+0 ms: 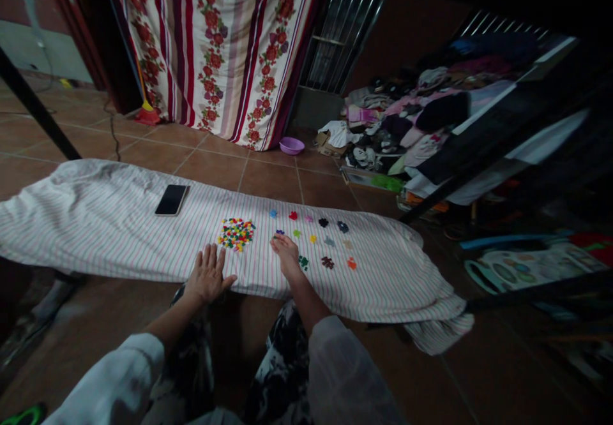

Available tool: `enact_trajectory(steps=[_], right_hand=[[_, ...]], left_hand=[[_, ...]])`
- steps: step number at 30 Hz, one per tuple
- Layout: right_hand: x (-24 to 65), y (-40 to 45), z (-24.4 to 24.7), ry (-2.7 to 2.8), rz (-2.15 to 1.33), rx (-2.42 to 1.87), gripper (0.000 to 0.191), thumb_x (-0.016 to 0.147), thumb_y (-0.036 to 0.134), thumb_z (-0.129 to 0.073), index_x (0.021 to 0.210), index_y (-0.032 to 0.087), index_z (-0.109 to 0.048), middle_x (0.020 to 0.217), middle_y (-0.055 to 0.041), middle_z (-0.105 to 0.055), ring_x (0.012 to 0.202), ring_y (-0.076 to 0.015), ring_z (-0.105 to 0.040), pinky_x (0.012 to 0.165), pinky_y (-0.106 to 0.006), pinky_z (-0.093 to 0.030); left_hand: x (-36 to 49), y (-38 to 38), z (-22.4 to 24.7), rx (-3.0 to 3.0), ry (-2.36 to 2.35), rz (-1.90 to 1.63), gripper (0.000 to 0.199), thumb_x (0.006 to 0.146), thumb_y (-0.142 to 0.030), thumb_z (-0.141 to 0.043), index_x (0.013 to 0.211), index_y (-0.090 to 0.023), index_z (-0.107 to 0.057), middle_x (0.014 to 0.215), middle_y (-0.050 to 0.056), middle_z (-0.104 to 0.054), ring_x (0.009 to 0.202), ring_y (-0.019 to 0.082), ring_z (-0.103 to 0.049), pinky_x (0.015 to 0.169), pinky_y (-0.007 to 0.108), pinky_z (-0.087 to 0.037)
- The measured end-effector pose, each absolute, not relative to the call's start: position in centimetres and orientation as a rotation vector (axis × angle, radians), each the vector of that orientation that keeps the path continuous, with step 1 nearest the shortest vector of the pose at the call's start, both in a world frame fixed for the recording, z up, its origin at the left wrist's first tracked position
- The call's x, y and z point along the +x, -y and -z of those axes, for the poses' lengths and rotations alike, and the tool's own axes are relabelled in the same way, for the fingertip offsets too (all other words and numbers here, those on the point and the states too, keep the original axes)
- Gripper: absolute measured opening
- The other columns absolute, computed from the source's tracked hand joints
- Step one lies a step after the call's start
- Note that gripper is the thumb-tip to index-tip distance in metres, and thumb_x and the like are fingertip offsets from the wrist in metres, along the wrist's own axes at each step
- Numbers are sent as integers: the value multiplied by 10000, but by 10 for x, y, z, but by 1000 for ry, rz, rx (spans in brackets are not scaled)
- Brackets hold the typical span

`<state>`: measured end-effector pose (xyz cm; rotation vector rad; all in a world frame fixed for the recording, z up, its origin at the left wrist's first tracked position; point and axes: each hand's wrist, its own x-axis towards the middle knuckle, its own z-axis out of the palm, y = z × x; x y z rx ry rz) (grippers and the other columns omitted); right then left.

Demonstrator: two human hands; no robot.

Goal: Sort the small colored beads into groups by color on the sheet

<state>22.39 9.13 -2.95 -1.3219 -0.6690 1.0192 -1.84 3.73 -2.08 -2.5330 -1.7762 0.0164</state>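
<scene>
My left hand [208, 276] lies flat near the front edge of the striped cloth [119, 221], its fingers stretched out and the thumb spread to the right. Just beyond its fingertips is a mixed pile of small coloured pieces [236, 234] in red, yellow, green and white. To the right of the pile, my right hand [286, 251] is closed in a pinch, close to a small dark blue cluster [280, 232]. What sits between its fingertips is too small to make out. Beside that hand are a dark green cluster [303, 262], a lime green cluster [297, 233] and a yellow cluster [313, 238].
Further right are more single-colour clusters, among them brown [327, 263], orange [352, 263] and black [324, 223]. A phone [171, 200] lies on the cloth at left. Beyond, on the tiled floor, stand a purple basin [292, 146] and a heap of clothes [393, 119].
</scene>
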Motion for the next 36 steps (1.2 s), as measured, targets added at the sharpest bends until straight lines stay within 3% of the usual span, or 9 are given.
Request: enact_trajectory(steps=[15, 21, 25, 28, 36], right_hand=[[303, -83, 23, 785, -786, -1467, 331, 654, 397, -662, 903, 181, -698, 756, -32, -714, 702, -170, -664, 655, -290, -533], [326, -52, 23, 1042, -464, -1762, 235, 710, 282, -535, 831, 214, -725, 828, -33, -744, 783, -192, -678, 792, -328, -528], [325, -39, 27, 1149, -346, -1909, 240, 729, 231, -501, 781, 236, -736, 758, -31, -739, 776, -208, -682, 804, -336, -515], [322, -36, 34, 1233, -316, -1901, 252, 739, 230, -481, 766, 238, -732, 812, -35, -750, 824, -213, -682, 846, -350, -512], [321, -35, 39, 1373, -330, -1836, 296, 804, 237, -456, 900, 218, -736, 978, -62, -753, 966, -218, -663, 945, -378, -475]], left_hand=[[-20, -37, 23, -2519, 1724, -12, 865, 907, -668, -343, 1492, -31, -336, 1554, 278, -294, 1473, 406, -234, 1170, 549, -218], [-19, -36, 19, -2515, 1734, -59, 862, 906, -651, -374, 1489, -18, -334, 1550, 297, -284, 1469, 423, -230, 1167, 546, -221], [-18, -36, 21, -2514, 1746, -53, 856, 909, -644, -363, 1489, -15, -331, 1551, 298, -276, 1469, 416, -237, 1166, 554, -224], [-19, -36, 25, -2522, 1743, -9, 845, 915, -637, -342, 1495, -23, -322, 1550, 295, -278, 1468, 407, -248, 1160, 570, -227], [-18, -34, 21, -2501, 1733, -51, 828, 928, -620, -334, 1491, -14, -323, 1550, 293, -282, 1467, 403, -249, 1166, 546, -237]])
